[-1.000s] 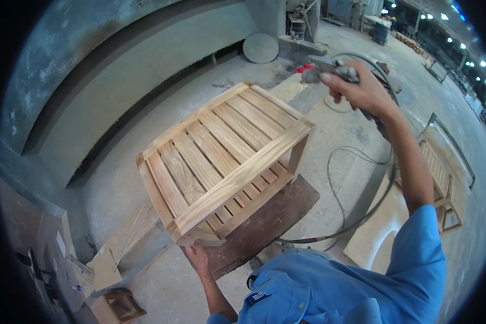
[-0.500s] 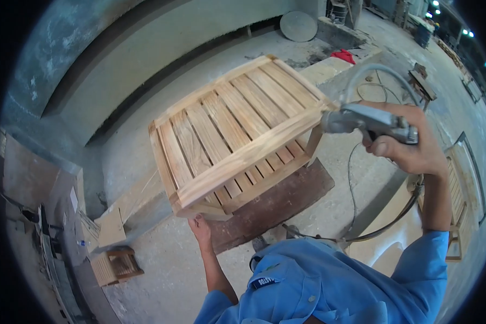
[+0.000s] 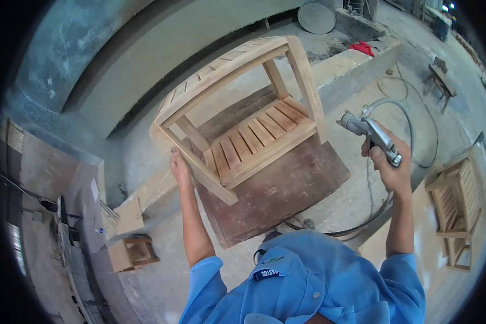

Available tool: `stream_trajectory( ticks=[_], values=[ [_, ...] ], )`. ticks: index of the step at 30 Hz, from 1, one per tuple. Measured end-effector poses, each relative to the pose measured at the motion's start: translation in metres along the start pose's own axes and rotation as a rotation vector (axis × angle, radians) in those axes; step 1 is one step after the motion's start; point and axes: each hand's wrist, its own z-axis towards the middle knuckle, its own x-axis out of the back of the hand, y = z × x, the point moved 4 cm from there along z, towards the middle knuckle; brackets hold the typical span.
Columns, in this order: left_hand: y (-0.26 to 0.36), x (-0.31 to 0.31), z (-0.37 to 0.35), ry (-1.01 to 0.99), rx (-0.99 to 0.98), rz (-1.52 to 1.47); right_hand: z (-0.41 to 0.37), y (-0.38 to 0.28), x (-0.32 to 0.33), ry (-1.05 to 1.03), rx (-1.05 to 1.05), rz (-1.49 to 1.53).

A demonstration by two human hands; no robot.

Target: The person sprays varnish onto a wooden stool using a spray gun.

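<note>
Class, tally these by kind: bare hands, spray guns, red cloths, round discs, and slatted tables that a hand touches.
Hands: 2 (left hand, right hand)
Spray gun: 1
Red cloth: 1
Round disc: 1
Slatted table, tilted at the left hand: 1
Total: 6

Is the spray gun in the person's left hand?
No, the right hand grips the spray gun, while the left hand touches the slatted wooden table.
</note>
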Motion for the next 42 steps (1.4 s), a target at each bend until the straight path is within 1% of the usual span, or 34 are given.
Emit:
stream_trajectory(
  ticks=[1,3,4,5,6,7,8,9,11,12,13,15,16,18,19,22,23,24,25,26,27,29,30,31,33,34,35,37,39,41,42],
  values=[
    [0.005,-0.001,0.004,-0.012,-0.025,0.012,-0.011,0.006,-0.006,0.025,-0.001,0.017],
    [0.016,-0.011,0.020,-0.046,-0.025,-0.087,-0.014,0.013,-0.024,0.149,-0.022,0.111],
    [0.014,-0.014,0.034,-0.040,-0.044,-0.135,-0.013,0.020,-0.033,0.191,-0.005,0.098],
    [0.014,-0.016,0.043,-0.051,-0.062,-0.124,-0.011,0.016,-0.042,0.210,-0.007,0.112],
    [0.011,-0.016,0.050,-0.048,-0.071,-0.139,-0.008,0.014,-0.052,0.219,-0.068,0.165],
    [-0.007,-0.012,0.039,-0.051,-0.094,-0.157,-0.034,0.028,-0.057,0.238,-0.119,0.225],
    [-0.008,-0.013,0.040,-0.022,-0.168,-0.194,-0.040,0.032,-0.064,0.246,-0.131,0.215],
    [-0.011,-0.010,0.042,-0.043,-0.173,-0.196,-0.045,0.037,-0.072,0.267,-0.134,0.211],
    [-0.022,-0.011,0.041,-0.198,-0.064,-0.276,-0.048,0.040,-0.088,0.277,0.022,0.080],
    [-0.023,-0.012,0.041,-0.155,-0.087,-0.290,-0.048,0.039,-0.095,0.292,0.114,0.005],
    [-0.025,-0.013,0.041,-0.167,-0.077,-0.294,-0.049,0.037,-0.099,0.296,0.108,-0.008],
    [-0.029,-0.014,0.050,-0.125,-0.050,-0.287,-0.038,0.034,-0.112,0.283,0.068,-0.062],
    [-0.033,-0.015,0.050,-0.131,-0.036,-0.300,-0.035,0.031,-0.116,0.280,0.069,-0.081],
    [-0.036,-0.015,0.041,-0.071,-0.062,-0.304,-0.032,0.024,-0.120,0.276,0.083,-0.173],
    [-0.037,-0.017,0.039,-0.076,-0.036,-0.321,-0.028,0.020,-0.122,0.266,0.083,-0.203],
    [-0.026,-0.016,0.025,0.015,-0.088,-0.296,-0.011,0.011,-0.132,0.234,0.052,-0.335],
    [-0.026,-0.014,0.021,0.016,-0.052,-0.311,-0.002,0.003,-0.135,0.229,0.111,-0.352],
    [-0.025,-0.012,0.019,-0.009,-0.059,-0.266,0.006,-0.007,-0.136,0.226,0.170,-0.365],
    [-0.025,-0.011,0.019,-0.037,-0.071,-0.223,0.017,-0.016,-0.139,0.210,0.169,-0.392],
    [-0.027,-0.012,0.019,-0.039,-0.084,-0.307,0.028,-0.030,-0.143,0.210,0.214,-0.434],
    [-0.030,-0.013,0.019,-0.043,-0.063,-0.317,0.038,-0.040,-0.147,0.212,0.257,-0.473],
    [-0.035,-0.014,0.025,-0.054,-0.122,-0.370,0.057,-0.040,-0.162,0.213,0.257,-0.485],
    [-0.034,-0.013,0.024,-0.057,-0.108,-0.375,0.059,-0.043,-0.163,0.223,0.261,-0.483],
    [-0.031,-0.013,0.023,-0.056,-0.089,-0.350,0.059,-0.045,-0.163,0.214,0.255,-0.498],
    [-0.026,-0.012,0.020,-0.053,-0.062,-0.335,0.052,-0.034,-0.165,0.109,0.121,-0.638],
    [-0.021,-0.012,0.018,-0.046,-0.075,-0.280,0.046,-0.019,-0.163,0.080,0.063,-0.674],
    [-0.025,-0.011,0.028,-0.035,-0.086,-0.223,0.045,-0.008,-0.172,0.068,0.067,-0.682],
    [-0.027,-0.011,0.031,-0.043,-0.074,-0.212,0.032,0.008,-0.174,0.003,-0.028,-0.771],
    [-0.021,-0.010,0.029,-0.051,-0.074,-0.194,0.025,0.017,-0.176,0.001,-0.003,-0.784],
    [-0.004,-0.005,0.020,0.069,-0.162,0.119,0.022,0.022,-0.175,-0.029,-0.064,-0.818],
    [-0.003,-0.005,0.022,0.064,-0.169,0.123,0.025,0.020,-0.176,-0.023,-0.070,-0.813]
  ],
)
